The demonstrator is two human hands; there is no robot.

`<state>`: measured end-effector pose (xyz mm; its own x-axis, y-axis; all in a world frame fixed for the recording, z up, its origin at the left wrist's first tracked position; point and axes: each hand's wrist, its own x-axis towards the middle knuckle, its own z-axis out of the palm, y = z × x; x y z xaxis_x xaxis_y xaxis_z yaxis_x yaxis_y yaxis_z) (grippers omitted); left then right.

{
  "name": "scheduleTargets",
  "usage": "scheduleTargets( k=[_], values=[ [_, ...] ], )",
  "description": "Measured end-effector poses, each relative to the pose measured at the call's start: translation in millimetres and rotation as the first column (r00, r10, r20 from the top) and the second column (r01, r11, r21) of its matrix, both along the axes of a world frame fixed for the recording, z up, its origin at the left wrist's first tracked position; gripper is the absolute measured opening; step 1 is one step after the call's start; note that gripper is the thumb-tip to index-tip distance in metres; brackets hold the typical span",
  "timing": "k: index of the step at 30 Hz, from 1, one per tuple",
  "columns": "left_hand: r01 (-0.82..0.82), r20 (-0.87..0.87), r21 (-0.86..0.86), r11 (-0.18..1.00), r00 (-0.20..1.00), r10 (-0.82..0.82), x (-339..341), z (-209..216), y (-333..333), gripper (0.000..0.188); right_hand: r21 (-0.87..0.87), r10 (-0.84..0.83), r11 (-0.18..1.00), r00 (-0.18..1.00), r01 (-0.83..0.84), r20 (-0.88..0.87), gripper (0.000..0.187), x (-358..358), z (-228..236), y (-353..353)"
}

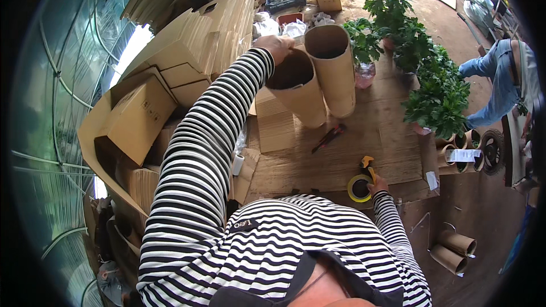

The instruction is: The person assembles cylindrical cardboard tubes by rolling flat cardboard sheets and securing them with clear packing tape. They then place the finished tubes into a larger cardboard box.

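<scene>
My left hand (276, 47) is stretched forward, its fingers closed on the rim of a tall brown cardboard tube (304, 102) standing on the table. A second cardboard tube (338, 82) stands upright close by on the right. My right hand (378, 185) grips the yellow handle of a tape dispenser (367, 165) with a yellow-rimmed roll, near the table's front edge. Part of that hand is too small to make out. Between the hands a red and black utility knife (329, 138) lies on the table. Potted green leafy plants (438, 94) stand in a row at the right.
Stacked flat cardboard (182, 45) and a box (139, 119) crowd the left side. Folded cardboard sheets (274, 122) lie beside the tubes on the wooden table (364, 136). Two cardboard tubes (449, 258) lie low at right. Another person (495, 74) stands at far right.
</scene>
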<state>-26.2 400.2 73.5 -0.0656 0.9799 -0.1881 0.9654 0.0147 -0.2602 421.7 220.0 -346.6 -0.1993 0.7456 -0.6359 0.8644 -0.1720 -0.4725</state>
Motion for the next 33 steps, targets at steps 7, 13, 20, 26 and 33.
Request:
scheduleTargets(
  k=[7,13,20,26,33],
  values=[
    [0.274,0.227,0.390,0.879,0.897,-0.380,-36.6,-57.2,-5.9,0.033,0.004,0.160,0.987,0.985,-0.161,0.068,0.062,-4.9,7.0,4.8],
    [0.007,0.310,0.183,0.983,0.948,-0.064,2.1,14.3,-51.3,0.033,0.281,0.204,0.938,0.979,-0.203,0.024,0.068,-14.3,24.6,28.9],
    [-0.133,0.536,0.750,0.648,0.697,-0.476,-91.6,-44.9,-128.7,0.052,0.238,0.149,0.954,0.977,-0.183,0.154,0.060,-25.4,35.2,34.5],
    [-0.535,0.533,0.842,0.074,0.845,0.039,-293.7,-91.1,-330.6,0.041,0.377,0.460,0.785,0.870,-0.491,0.175,0.049,-64.1,61.9,16.5],
    [-0.349,0.583,0.790,-0.503,0.681,0.443,-447.0,42.8,-542.4,0.072,0.239,0.520,0.788,0.821,-0.568,0.237,0.044,-119.3,67.2,21.7]
  ],
)
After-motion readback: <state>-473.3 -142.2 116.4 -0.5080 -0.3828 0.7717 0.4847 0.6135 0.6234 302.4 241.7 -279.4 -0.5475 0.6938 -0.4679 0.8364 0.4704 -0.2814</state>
